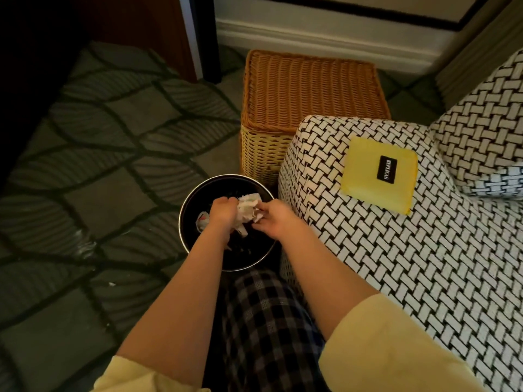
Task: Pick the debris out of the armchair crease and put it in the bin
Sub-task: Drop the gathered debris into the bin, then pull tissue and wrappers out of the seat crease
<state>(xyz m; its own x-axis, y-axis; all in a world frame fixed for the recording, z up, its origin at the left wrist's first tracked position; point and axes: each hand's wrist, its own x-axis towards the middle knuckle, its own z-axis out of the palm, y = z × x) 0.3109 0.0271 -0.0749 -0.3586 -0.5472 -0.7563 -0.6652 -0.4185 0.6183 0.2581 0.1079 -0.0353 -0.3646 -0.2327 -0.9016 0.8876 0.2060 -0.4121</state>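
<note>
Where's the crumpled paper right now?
Head view, lower centre: the crumpled paper is gripped between the left hand and right hand, above the round black bin beside the armchair.

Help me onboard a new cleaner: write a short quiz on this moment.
1. True or false: the left hand and right hand both hold the crumpled paper above the bin.
2. What lies on the arm of the armchair? A. a flat yellow item B. a mug C. a phone
3. Fill in: the lidded box beyond the bin is made of ____.
Key: 1 true; 2 A; 3 wicker.
</note>
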